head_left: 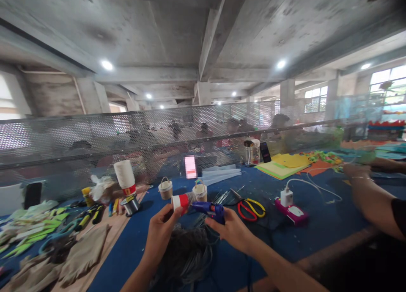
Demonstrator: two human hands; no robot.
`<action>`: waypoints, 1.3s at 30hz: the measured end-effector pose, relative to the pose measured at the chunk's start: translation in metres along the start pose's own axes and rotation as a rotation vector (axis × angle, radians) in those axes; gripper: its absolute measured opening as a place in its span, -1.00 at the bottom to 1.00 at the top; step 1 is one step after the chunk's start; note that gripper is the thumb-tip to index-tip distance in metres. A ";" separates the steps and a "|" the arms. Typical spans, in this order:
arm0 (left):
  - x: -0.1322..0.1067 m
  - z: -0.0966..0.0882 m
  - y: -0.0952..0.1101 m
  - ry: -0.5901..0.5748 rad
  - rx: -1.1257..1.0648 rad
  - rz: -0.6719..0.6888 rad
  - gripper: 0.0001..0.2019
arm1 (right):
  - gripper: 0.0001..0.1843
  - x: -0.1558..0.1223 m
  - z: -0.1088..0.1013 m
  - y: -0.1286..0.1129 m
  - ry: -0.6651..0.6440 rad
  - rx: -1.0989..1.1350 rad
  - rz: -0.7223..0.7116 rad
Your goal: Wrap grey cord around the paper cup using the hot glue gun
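1. Here, my left hand (163, 224) has its thumb and fingers closed round a cup (179, 204), red and white, gripped lightly and held on its side just above the table (120, 252).
2. My right hand (234, 229) is wrapped round the handle of a blue glue gun (207, 207); some of those fingers are hidden behind it, so I cannot tell how they sit on the trigger.
3. The gun's nozzle points left at the cup's grey-wound end; whether it touches, I cannot tell.
4. Under my hands lies a loose heap of grey cord (188, 254).
5. Just beyond the cup stand two small buckets (165, 190) with looped handles, the right one partly behind cup and gun.
6. Right of the gun lie scissors (245, 201) with red and yellow grips, then a purple power strip (294, 214) with a white charger (286, 197) plugged in.
7. To my left are a spool (130, 205), a leaning stack of cups (123, 175) and beige gloves (85, 252).
8. At far right, a co-worker's arm (364, 190) reaches over the table; a perforated screen (171, 133) stands behind everything.
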State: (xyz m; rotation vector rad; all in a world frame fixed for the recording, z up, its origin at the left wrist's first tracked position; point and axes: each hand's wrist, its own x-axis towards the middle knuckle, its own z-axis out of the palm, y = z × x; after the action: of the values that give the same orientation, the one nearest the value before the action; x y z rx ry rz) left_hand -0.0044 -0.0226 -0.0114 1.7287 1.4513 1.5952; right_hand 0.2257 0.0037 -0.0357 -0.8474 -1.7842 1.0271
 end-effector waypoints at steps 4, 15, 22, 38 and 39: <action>0.000 0.001 0.005 -0.021 -0.014 -0.001 -0.67 | -0.59 0.000 0.000 -0.001 0.012 0.010 0.012; -0.001 0.002 0.001 -0.052 0.003 0.020 -0.69 | -0.59 0.001 -0.003 -0.006 -0.016 0.025 0.008; -0.001 0.005 -0.002 -0.044 0.008 0.098 -0.70 | -0.58 0.004 -0.006 -0.004 -0.009 0.032 0.031; 0.000 0.001 0.004 0.027 0.005 -0.002 -0.62 | -0.65 -0.004 -0.026 0.001 0.201 -0.541 -0.136; 0.000 0.001 0.003 0.037 -0.006 -0.005 -0.62 | -0.62 -0.005 -0.033 0.003 0.234 -0.667 -0.123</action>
State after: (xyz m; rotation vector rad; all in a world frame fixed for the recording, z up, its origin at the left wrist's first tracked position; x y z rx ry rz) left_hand -0.0021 -0.0234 -0.0088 1.6992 1.4656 1.6351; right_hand 0.2584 0.0101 -0.0317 -1.1784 -1.9603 0.2195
